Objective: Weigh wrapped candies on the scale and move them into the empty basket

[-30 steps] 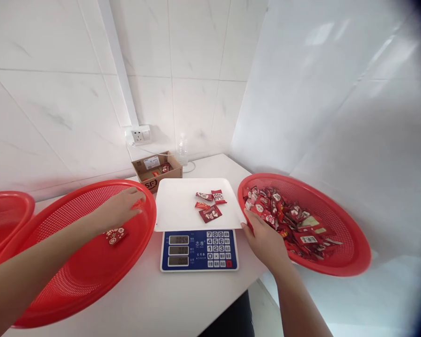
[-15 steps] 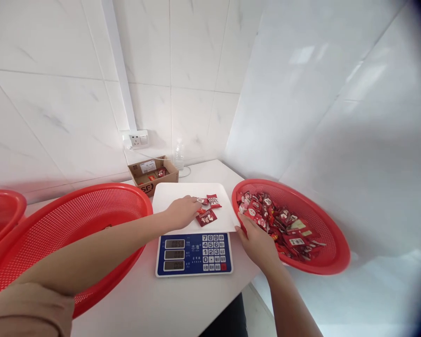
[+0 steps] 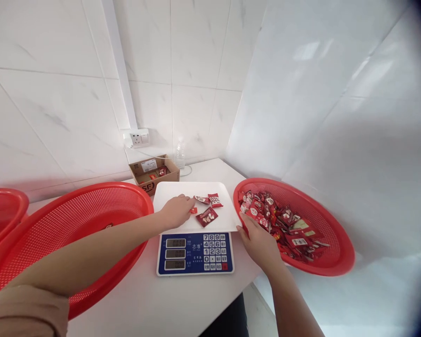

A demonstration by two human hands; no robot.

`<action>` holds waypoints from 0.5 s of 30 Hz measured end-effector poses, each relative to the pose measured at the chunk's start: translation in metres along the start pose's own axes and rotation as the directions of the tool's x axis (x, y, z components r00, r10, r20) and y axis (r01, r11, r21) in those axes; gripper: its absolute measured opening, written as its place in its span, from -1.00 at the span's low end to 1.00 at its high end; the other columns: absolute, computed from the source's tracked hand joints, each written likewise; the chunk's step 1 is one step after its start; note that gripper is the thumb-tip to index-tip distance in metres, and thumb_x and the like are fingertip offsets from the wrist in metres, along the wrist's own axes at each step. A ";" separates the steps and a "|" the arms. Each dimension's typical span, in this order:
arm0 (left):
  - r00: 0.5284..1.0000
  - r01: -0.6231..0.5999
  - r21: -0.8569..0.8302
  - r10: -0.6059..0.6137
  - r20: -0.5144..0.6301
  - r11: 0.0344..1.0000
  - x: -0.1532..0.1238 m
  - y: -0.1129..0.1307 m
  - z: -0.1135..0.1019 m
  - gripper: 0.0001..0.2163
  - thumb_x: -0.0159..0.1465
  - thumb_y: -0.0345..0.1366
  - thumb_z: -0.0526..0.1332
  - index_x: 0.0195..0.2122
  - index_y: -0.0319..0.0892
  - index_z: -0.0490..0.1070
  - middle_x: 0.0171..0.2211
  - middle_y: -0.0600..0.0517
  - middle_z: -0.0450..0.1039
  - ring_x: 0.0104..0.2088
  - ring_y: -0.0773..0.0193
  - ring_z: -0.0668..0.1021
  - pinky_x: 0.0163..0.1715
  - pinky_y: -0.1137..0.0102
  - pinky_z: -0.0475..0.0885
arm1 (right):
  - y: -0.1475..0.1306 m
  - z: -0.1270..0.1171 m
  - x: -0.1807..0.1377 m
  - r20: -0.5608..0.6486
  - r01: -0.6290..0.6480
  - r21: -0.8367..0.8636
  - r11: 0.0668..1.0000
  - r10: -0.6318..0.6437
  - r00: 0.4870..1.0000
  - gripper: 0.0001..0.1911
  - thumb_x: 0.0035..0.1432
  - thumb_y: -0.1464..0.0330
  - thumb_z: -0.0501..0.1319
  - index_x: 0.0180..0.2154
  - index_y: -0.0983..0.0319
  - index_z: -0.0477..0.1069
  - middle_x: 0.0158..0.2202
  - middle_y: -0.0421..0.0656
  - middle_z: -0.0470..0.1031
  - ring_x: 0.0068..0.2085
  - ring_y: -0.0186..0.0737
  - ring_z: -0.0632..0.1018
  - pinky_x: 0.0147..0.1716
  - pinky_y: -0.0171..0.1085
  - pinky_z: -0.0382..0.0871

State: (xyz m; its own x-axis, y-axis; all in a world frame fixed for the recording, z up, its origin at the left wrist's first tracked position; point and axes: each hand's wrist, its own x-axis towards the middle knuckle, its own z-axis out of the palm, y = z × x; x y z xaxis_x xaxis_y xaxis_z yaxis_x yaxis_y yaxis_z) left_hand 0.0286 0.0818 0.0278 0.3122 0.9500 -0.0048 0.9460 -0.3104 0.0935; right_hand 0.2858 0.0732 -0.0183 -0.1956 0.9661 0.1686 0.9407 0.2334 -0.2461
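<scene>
My left hand is over the white scale tray, its fingers closed on a small red packet. Just to its right, three red packaged snacks lie on the tray: a long packet, a square packet and a dark red packet. My right hand grips the near left rim of the right red basket, thumb beside the tray's corner. Inside that basket is a heap of red snack packets.
The scale's blue keypad panel faces me. On the left stand a large red basket and part of another red basket. Behind the scale are a cardboard box with some packets and a clear plastic bottle. Tiled walls close off the back and right.
My left hand has drawn back slightly to the left with the small red packet, uncovering more of the packets on the tray. The right hand keeps its place at the basket rim.
</scene>
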 end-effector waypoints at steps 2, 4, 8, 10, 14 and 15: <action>0.999 0.037 -0.015 -0.037 0.001 0.999 -0.007 -0.007 -0.004 -0.84 0.26 -0.30 0.13 -0.17 -0.22 0.35 -0.20 -0.02 0.42 -0.14 0.17 0.46 -0.17 0.20 0.38 | 0.001 0.001 0.000 -0.012 0.007 0.005 1.000 -0.007 1.000 -0.53 0.25 0.27 -0.09 0.14 0.23 0.23 0.15 -0.05 0.31 0.04 -0.03 0.44 -0.14 -0.10 0.41; 0.996 0.088 -0.038 -0.088 -0.008 0.995 -0.017 -0.015 -0.010 -0.84 0.22 -0.39 0.11 -0.17 -0.19 0.32 -0.21 -0.02 0.40 -0.19 0.18 0.47 -0.22 0.26 0.38 | 0.001 0.002 0.000 -0.018 0.011 0.007 1.000 -0.011 1.000 -0.53 0.24 0.27 -0.09 0.14 0.22 0.23 0.15 -0.06 0.31 0.04 -0.04 0.44 -0.14 -0.10 0.41; 0.984 0.174 -0.096 -0.178 -0.029 0.980 -0.042 -0.034 -0.024 -0.78 0.16 -0.46 0.03 -0.17 -0.14 0.27 -0.15 -0.02 0.34 -0.28 0.23 0.49 -0.28 0.34 0.38 | 0.002 0.003 0.000 -0.020 0.005 0.002 1.000 -0.005 1.000 -0.53 0.25 0.26 -0.09 0.14 0.22 0.23 0.15 -0.08 0.31 0.03 -0.04 0.45 -0.16 -0.12 0.41; 0.979 0.198 -0.114 -0.203 -0.031 0.973 -0.057 -0.045 -0.031 -0.82 0.17 -0.44 0.00 -0.22 -0.14 0.27 -0.16 -0.02 0.32 -0.27 0.22 0.48 -0.24 0.32 0.37 | 0.003 0.004 0.001 -0.021 0.011 0.000 1.000 -0.011 1.000 -0.53 0.25 0.26 -0.09 0.14 0.22 0.23 0.15 -0.08 0.31 0.03 -0.05 0.45 -0.16 -0.12 0.41; 0.968 0.248 -0.123 -0.250 -0.004 0.961 -0.082 -0.067 -0.039 -0.87 0.15 -0.38 0.04 -0.27 -0.15 0.28 -0.17 -0.04 0.35 -0.26 0.15 0.48 -0.24 0.27 0.37 | 0.004 0.005 0.001 -0.037 0.018 -0.007 1.000 -0.018 0.999 -0.53 0.24 0.26 -0.08 0.14 0.22 0.24 0.14 -0.06 0.32 0.03 -0.06 0.45 -0.15 -0.14 0.41; 0.965 0.259 -0.122 -0.261 0.005 0.958 -0.085 -0.071 -0.040 -0.87 0.15 -0.35 0.07 -0.27 -0.15 0.29 -0.18 -0.04 0.36 -0.27 0.14 0.48 -0.26 0.27 0.37 | 0.004 0.005 0.001 -0.044 0.019 -0.009 1.000 -0.019 0.999 -0.53 0.24 0.26 -0.08 0.13 0.21 0.25 0.14 -0.06 0.33 0.04 -0.06 0.45 -0.15 -0.14 0.42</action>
State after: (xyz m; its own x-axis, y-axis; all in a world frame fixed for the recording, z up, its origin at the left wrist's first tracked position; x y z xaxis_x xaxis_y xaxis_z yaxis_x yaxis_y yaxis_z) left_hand -0.0690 0.0243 0.0616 0.0551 0.9979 -0.0336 0.9766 -0.0468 0.2100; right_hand 0.2876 0.0753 -0.0238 -0.2011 0.9557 0.2148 0.9393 0.2504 -0.2346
